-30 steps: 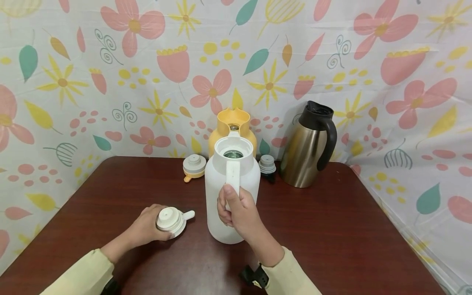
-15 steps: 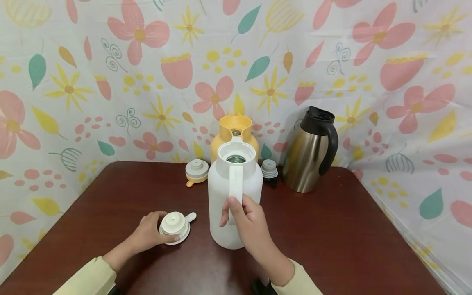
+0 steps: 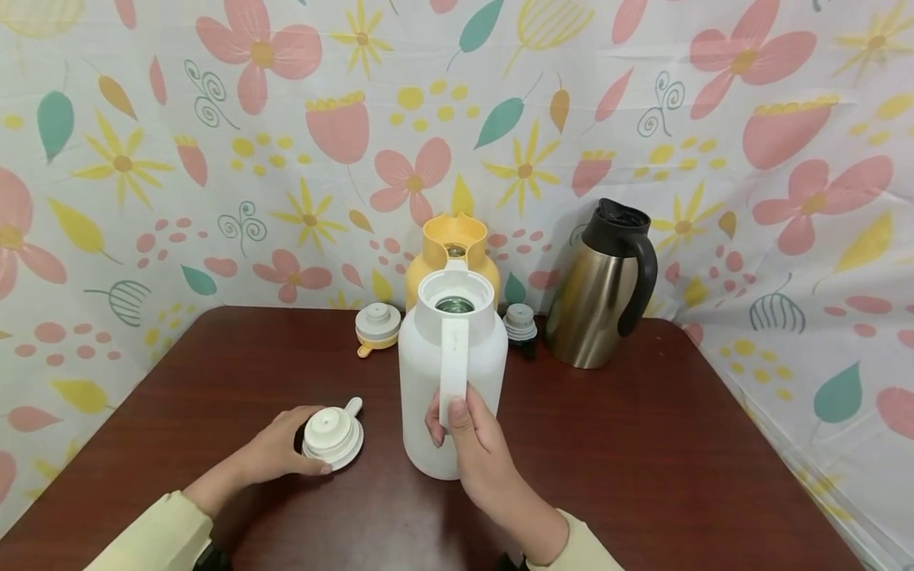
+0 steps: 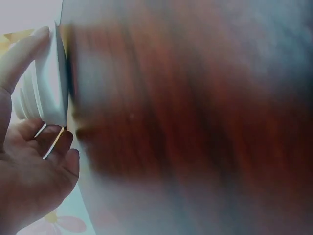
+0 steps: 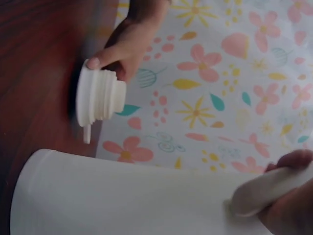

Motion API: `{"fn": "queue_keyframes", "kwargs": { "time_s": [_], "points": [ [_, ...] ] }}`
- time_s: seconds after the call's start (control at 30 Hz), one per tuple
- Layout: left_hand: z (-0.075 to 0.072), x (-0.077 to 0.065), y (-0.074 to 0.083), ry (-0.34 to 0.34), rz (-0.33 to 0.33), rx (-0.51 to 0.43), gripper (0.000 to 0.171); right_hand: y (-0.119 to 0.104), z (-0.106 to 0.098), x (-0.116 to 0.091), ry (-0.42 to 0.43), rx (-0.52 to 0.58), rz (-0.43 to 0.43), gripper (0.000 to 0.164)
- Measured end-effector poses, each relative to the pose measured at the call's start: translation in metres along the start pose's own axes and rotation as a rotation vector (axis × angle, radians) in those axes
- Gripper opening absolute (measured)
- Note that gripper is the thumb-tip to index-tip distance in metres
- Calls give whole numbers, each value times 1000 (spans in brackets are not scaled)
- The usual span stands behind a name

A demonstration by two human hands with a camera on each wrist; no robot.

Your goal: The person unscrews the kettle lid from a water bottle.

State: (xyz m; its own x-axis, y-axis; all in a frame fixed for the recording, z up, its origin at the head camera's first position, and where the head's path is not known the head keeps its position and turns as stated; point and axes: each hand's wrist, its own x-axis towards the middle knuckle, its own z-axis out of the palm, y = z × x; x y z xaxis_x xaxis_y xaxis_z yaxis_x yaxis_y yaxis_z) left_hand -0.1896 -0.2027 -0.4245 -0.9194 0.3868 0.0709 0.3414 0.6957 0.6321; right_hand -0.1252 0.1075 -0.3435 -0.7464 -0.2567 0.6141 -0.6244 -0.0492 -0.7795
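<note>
A white vacuum jug [image 3: 421, 381] stands upright on the table, its mouth uncovered and its handle facing me. My right hand [image 3: 481, 452] grips the lower part of that handle; in the right wrist view the fingers lie around the white handle [image 5: 259, 193]. To the left, my left hand [image 3: 274, 448] holds a white jug lid [image 3: 332, 436] between thumb and fingers, stepped stopper side up, its tab pointing away from me. The left wrist view shows the thumb on the lid's rim [image 4: 54, 83]. Whether the lid touches the table is hard to tell.
Behind the white jug stands a yellow jug [image 3: 453, 246], partly hidden. A grey-and-yellow lid [image 3: 377, 325] lies to its left and a grey-and-black lid [image 3: 520, 323] to its right. Farther right is a steel jug [image 3: 589, 301]. The brown table [image 3: 643, 460] meets a flowered cloth [image 3: 571, 95].
The left hand has turned the lid so its tab swings from pointing right to pointing away. My right hand has slid lower on the handle. The white jug stays in place.
</note>
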Motion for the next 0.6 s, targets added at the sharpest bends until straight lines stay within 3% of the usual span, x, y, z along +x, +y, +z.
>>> {"fn": "queue_keyframes", "kwargs": {
  "time_s": [0.17,0.37,0.6],
  "points": [
    [2,-1,4,27,-33,50,81,5,5,4,45,56,-68,42],
    [3,-3,9,23,-83,62,83,10,10,7,93,140,-64,46],
    [1,-8,12,27,-119,79,83,14,10,12,97,155,-79,50]
  ]
}}
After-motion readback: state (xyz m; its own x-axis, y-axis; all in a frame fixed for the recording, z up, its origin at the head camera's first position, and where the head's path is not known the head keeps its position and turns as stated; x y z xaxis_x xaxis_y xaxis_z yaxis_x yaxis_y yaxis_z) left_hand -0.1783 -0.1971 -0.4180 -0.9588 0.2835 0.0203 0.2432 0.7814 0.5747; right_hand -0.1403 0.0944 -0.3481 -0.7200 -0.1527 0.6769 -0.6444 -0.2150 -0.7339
